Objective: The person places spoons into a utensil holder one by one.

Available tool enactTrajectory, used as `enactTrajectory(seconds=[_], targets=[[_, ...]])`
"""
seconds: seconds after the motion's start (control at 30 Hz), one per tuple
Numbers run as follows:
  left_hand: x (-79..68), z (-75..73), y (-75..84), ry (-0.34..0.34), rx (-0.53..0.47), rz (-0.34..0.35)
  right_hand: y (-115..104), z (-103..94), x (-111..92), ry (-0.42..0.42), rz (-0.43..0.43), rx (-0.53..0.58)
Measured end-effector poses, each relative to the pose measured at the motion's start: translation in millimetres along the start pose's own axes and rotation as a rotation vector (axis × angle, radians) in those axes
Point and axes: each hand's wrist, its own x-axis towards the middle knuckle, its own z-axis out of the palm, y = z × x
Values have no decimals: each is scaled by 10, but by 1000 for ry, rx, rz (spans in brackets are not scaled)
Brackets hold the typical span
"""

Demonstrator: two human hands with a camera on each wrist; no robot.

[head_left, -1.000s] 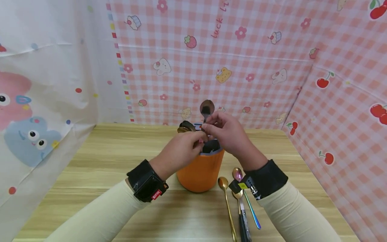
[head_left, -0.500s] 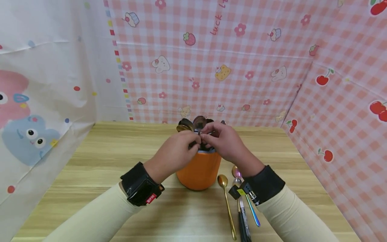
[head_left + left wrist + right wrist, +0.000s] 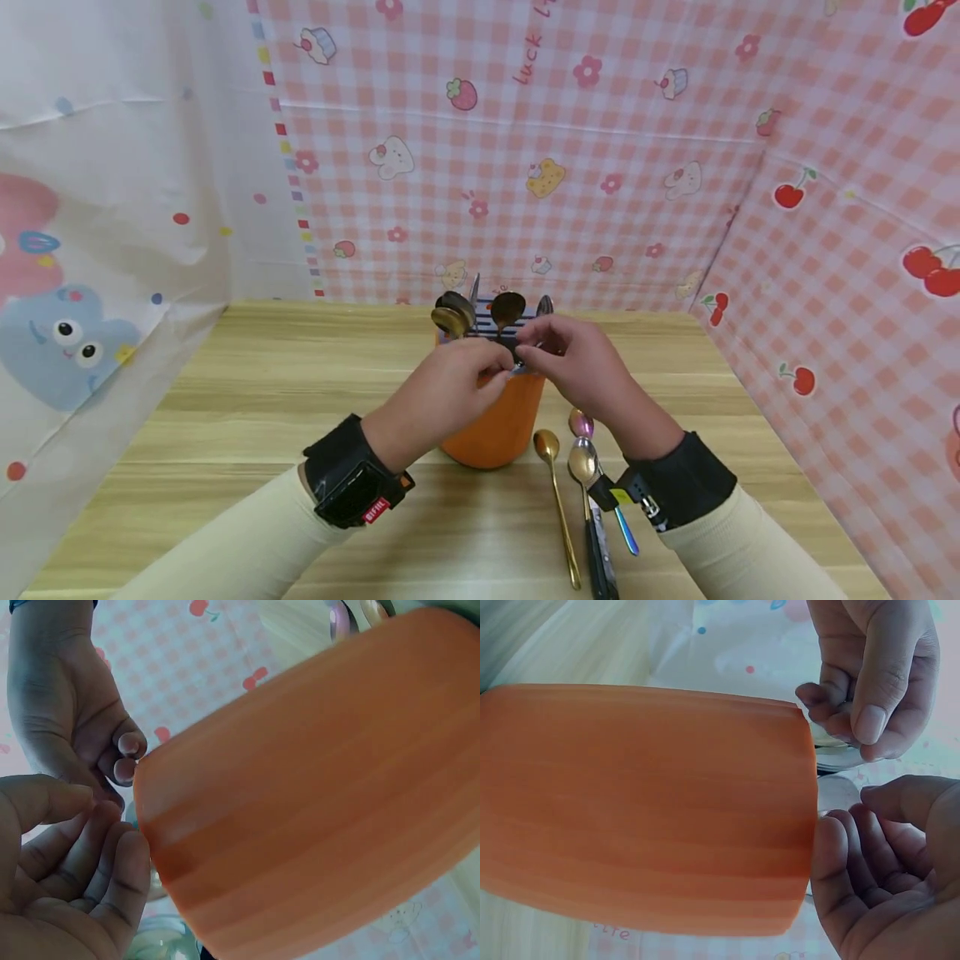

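An orange utensil holder (image 3: 491,429) stands upright on the table, a grey slotted insert at its mouth. A dark spoon (image 3: 507,308) stands in it, bowl up, between and behind my hands. My left hand (image 3: 457,383) is at the front left of the rim, fingers loosely curled, with nothing visible in them. Across the mouth, my right hand (image 3: 573,354) has its fingertips close to the left ones. In the right wrist view, the right hand (image 3: 892,877) has a gap between thumb and fingers beside the holder's rim. The left wrist view shows the left hand (image 3: 67,877) holding nothing.
More utensils stand in the holder: a dark spoon (image 3: 456,307), a bronze spoon (image 3: 448,322) and a silver spoon (image 3: 545,306). On the table at right lie a gold spoon (image 3: 564,517), a silver-bowled spoon (image 3: 582,460) and a rainbow spoon (image 3: 580,422), beside black-handled cutlery (image 3: 596,554).
The dark spoon went down into the holder from the right hand's pinch and now stands there released. Both hands have loosened and moved slightly lower, toward the front of the rim.
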Motion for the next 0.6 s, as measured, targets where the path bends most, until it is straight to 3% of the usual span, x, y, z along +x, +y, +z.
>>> enactTrajectory(seconds=[0.17, 0.6], targets=[[-10, 75, 51, -59, -35, -40, 108, -18, -107, -18, 24, 3], [-48, 405, 59, -186, -89, -37, 514, 74, -301, -41, 155, 4]])
